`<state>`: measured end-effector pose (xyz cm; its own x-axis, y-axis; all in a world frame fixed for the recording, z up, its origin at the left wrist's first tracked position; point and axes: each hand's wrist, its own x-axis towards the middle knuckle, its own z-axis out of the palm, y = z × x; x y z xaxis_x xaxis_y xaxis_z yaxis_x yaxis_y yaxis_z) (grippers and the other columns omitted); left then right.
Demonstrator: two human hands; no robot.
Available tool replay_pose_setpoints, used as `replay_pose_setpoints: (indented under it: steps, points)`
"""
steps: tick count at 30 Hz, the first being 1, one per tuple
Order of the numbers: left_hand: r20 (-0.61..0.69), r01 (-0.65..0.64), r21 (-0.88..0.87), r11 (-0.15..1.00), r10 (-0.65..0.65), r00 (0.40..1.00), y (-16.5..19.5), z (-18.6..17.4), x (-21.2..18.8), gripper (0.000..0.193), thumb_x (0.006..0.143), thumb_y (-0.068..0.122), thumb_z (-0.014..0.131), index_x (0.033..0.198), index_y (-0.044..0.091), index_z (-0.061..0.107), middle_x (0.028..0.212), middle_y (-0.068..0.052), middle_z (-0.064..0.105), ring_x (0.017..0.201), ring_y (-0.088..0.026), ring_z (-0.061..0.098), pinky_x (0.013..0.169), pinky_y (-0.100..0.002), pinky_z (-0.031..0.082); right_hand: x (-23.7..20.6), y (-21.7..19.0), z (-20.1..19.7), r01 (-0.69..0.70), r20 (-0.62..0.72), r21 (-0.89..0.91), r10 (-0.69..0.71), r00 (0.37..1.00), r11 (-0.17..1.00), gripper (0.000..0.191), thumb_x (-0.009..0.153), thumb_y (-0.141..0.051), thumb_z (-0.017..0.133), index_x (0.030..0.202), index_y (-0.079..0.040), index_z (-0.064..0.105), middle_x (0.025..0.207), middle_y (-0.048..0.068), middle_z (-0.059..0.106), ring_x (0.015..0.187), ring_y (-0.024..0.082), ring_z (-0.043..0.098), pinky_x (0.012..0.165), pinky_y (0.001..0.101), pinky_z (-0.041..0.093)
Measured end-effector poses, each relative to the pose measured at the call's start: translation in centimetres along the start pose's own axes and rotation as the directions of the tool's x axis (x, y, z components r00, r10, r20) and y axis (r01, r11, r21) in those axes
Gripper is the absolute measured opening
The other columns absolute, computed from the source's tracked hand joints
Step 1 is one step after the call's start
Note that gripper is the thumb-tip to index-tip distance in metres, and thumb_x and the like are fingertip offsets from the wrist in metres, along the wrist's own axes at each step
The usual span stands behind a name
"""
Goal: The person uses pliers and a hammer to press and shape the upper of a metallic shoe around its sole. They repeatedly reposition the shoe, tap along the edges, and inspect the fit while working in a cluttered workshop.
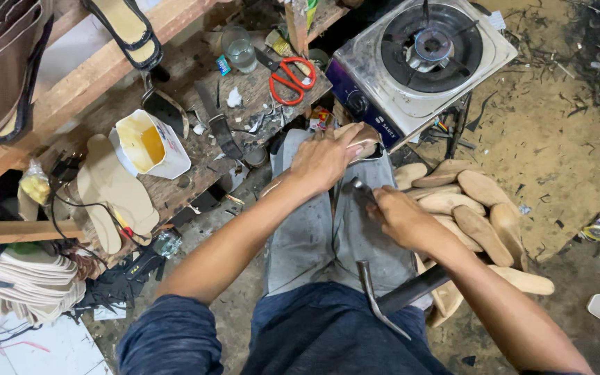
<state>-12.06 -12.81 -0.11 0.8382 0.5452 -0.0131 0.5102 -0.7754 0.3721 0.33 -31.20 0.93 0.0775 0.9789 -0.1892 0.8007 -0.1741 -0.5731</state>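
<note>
My left hand (324,158) presses down on a tan shoe piece (364,141) that rests on a grey slab (314,229) across my lap. My right hand (403,217) grips a dark metal tool (359,189) whose tip sits beside the left hand's wrist. A hammer (390,295) with a black handle lies on my lap under my right forearm, its claw head pointing toward me.
A single-burner gas stove (421,59) stands ahead. Red-handled scissors (289,78), a glass jar (239,50), a knife (217,125) and a white glue tub (151,144) lie on the wooden bench at left. Wooden shoe lasts (473,208) pile at right; insoles (109,191) stack at left.
</note>
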Motion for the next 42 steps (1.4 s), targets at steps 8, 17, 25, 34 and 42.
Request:
replay_pose_setpoints:
  steps: [8,17,25,34,42]
  points:
    - [-0.019,-0.124,-0.162,0.979,0.123,0.992,-0.8,-2.5,-1.4,0.059,0.103,0.048,0.057,0.155,0.022,0.043,0.136,-0.026,0.061,0.118,-0.046,0.062,0.097,-0.053,0.052,-2.0,-1.1,3.0,-0.092,0.101,0.394,0.056,0.993,0.914,0.020,0.092,-0.018,0.068,0.103,-0.002,0.068,0.090,0.014,0.075,0.087,0.023,0.070,0.082,0.0360,0.053]
    - [-0.291,-0.204,-0.638,0.742,0.013,0.957,-2.2,-2.3,-13.2,0.069,0.085,0.003,0.079,0.149,0.012,0.052,0.147,-0.017,0.059,0.138,-0.035,0.058,0.114,-0.038,0.048,-1.2,-2.8,5.1,-0.088,0.137,0.796,-0.037,0.990,0.599,0.023,0.096,-0.016,0.066,0.114,-0.004,0.072,0.114,0.008,0.077,0.108,0.016,0.068,0.099,0.0316,0.050]
    - [-0.342,-0.231,-0.490,0.841,0.059,0.938,-1.7,-3.7,-13.7,0.063,0.082,-0.005,0.075,0.141,0.013,0.060,0.146,-0.016,0.059,0.139,-0.035,0.055,0.112,-0.040,0.050,-1.0,-6.5,2.4,-0.037,0.034,0.340,0.027,0.999,0.940,0.025,0.094,-0.023,0.069,0.096,0.000,0.059,0.082,0.016,0.065,0.081,0.032,0.064,0.077,0.0409,0.051]
    - [-0.314,-0.148,-0.517,0.843,-0.025,0.949,-1.3,-4.2,-13.4,0.066,0.081,-0.004,0.076,0.141,0.020,0.060,0.148,-0.012,0.057,0.130,-0.035,0.060,0.103,-0.038,0.056,-0.6,-8.0,3.5,0.128,-0.204,0.025,-0.120,0.972,0.992,0.023,0.090,-0.007,0.067,0.102,0.007,0.053,0.097,0.030,0.062,0.086,0.049,0.061,0.072,0.0509,0.049]
    - [-0.290,-0.117,-0.523,0.844,-0.047,0.956,-1.7,-4.3,-13.4,0.068,0.082,-0.005,0.073,0.143,0.023,0.060,0.150,-0.009,0.057,0.129,-0.034,0.062,0.102,-0.038,0.056,0.0,-9.1,3.0,0.126,-0.147,0.017,-0.122,0.982,0.992,0.024,0.081,0.002,0.061,0.102,0.007,0.050,0.098,0.028,0.059,0.091,0.048,0.064,0.078,0.0517,0.053]
